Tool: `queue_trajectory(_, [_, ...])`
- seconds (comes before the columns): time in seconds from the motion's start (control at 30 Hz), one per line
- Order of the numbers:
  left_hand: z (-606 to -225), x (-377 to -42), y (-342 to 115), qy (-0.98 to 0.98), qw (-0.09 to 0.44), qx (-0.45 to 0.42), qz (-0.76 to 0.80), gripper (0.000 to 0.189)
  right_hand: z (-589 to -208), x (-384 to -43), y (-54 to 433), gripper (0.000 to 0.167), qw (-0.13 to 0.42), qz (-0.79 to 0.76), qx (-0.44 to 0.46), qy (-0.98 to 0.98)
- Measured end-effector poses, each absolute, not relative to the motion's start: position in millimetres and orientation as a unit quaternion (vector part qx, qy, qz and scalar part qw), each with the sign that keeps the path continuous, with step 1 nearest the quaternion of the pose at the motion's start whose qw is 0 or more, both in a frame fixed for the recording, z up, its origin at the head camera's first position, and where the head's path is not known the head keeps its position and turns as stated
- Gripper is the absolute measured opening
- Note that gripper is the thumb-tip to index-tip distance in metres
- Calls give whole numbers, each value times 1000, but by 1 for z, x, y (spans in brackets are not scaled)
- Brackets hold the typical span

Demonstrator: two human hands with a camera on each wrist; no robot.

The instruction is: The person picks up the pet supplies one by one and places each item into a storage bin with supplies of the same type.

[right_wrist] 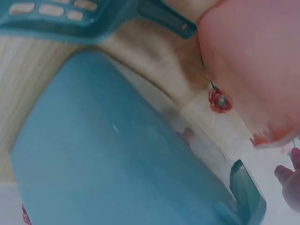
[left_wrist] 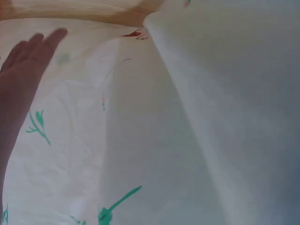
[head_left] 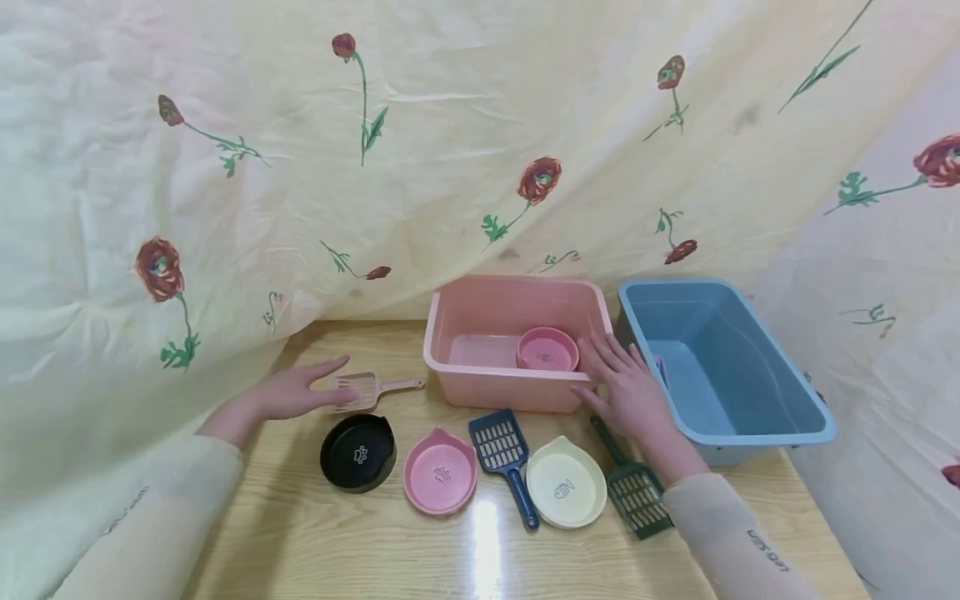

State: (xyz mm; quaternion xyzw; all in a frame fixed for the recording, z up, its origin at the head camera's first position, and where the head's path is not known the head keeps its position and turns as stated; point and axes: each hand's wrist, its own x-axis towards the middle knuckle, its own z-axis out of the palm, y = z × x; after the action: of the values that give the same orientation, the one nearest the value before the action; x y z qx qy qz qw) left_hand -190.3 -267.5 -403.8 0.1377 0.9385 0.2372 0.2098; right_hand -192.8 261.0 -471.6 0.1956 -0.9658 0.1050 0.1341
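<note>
My left hand [head_left: 296,393] is held out with fingers extended over the tined end of a light pink litter scoop [head_left: 402,384]; I cannot tell whether it touches. Its fingers also show at the left of the left wrist view. My right hand [head_left: 626,390] spreads its fingers by the front right corner of a pink litter box [head_left: 480,379], holding nothing; contact with the rim is unclear. Inside that box sits a round pink bowl [head_left: 547,350]. A green slotted scoop [head_left: 637,500] lies below the right wrist. Right of this hand stands a blue litter box [head_left: 772,367].
Along the wooden table [head_left: 360,550] lie a black bowl [head_left: 358,454], a pink bowl [head_left: 440,473], a blue slotted scoop [head_left: 501,442] and a cream bowl [head_left: 566,485]. Behind everything hangs a flowered cloth [head_left: 435,167]. Something purple [head_left: 661,368] shows at the blue box's left wall.
</note>
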Motion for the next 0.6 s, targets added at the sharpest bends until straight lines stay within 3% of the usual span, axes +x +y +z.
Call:
queue_trajectory(0.43, [-416,-200,-283,885,337,82,312,87,-499,-193,252,81,186,140,202,-951])
queue_trajectory(0.6, [-433,-199,-291,851,363,54,376,86,-504,-194,250,76,207,140,206,-946])
